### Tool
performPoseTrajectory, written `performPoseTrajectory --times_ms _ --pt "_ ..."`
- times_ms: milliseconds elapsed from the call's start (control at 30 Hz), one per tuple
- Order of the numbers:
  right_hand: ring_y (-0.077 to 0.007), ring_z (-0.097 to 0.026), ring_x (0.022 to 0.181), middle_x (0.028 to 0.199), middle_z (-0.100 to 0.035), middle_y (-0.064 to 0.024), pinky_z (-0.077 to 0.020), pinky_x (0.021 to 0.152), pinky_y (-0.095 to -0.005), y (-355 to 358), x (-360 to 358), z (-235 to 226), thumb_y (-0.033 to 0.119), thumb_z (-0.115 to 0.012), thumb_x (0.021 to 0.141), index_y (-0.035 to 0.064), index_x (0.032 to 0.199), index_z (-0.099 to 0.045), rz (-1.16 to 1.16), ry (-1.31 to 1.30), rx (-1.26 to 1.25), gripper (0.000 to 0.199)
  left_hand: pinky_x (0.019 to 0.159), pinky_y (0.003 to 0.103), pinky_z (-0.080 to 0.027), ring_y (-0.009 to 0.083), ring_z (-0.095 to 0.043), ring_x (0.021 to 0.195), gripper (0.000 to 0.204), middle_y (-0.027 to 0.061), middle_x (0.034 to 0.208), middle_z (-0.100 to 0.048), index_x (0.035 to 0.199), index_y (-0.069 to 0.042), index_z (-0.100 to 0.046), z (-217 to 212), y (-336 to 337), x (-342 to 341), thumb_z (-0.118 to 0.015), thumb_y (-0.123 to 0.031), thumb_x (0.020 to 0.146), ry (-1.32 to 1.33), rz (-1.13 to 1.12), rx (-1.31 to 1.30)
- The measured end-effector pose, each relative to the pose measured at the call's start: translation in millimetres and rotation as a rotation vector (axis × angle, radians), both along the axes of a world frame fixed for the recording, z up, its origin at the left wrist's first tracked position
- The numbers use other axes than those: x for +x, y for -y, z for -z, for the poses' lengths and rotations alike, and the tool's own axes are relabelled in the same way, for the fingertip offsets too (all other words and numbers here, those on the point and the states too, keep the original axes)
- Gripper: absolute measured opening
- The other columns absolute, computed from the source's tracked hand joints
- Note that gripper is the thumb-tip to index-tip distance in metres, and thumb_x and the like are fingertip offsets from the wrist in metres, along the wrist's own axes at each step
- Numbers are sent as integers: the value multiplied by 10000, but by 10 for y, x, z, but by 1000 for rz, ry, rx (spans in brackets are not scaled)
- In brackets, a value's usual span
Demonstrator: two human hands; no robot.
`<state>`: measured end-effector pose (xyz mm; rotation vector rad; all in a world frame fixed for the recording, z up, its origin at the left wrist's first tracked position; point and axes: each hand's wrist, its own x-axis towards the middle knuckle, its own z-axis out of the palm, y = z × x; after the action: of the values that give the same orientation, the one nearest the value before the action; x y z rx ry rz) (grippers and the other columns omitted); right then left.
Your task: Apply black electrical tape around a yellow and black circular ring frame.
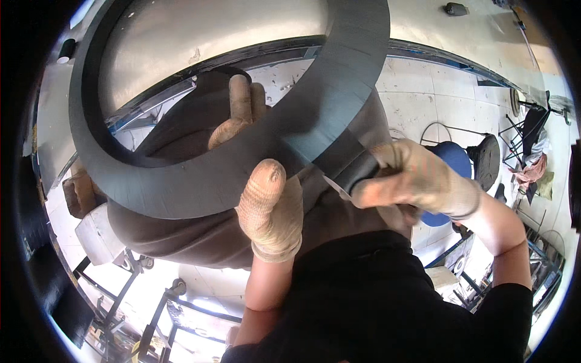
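Note:
A large black ring (181,189), wrapped in overlapping bands of black tape, slants across my lap and over the table edge. My left hand (271,209), in a stained knit glove, grips its near side. The thumb lies on top, and the fingers come up through the ring's opening. At the ring's right side, my gloved right hand (420,181) is closed round a roll of black tape (354,172). A strip runs from this roll onto the ring's surface. The roll's far end is hidden by my fingers.
A pale metal-topped table (236,27) lies ahead, with a dark rim. Left of my legs stand a wooden block (79,195) and a white block (100,236). To the right are a blue round stool seat (449,158) and a dark folding frame (532,130) draped with cloths.

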<state>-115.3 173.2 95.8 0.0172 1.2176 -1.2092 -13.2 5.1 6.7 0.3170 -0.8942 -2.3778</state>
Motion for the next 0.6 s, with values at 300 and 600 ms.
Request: performPoseTrajectory --times_ms 300,600 --pt "-147 -719 641 822 -747 -96 -565 489 -217 634 -806 1756 192 -747 932 0 1058 -730 147 -1139 -621 231 1231 518 -249 365 -377 1457 720 189 1574 -405 1429 -112 -559 -195 -11 96 -804 -379 806 172 69 -34" --pt "-172 -745 686 872 -757 -106 -586 509 -216 14 -805 1035 224 -678 984 -1 1103 -719 53 -518 -507 258 1215 493 -302 342 -455 1404 726 177 1497 -489 1441 -97 -553 -66 -82 -47 -795 -377 817 -101 9 121"
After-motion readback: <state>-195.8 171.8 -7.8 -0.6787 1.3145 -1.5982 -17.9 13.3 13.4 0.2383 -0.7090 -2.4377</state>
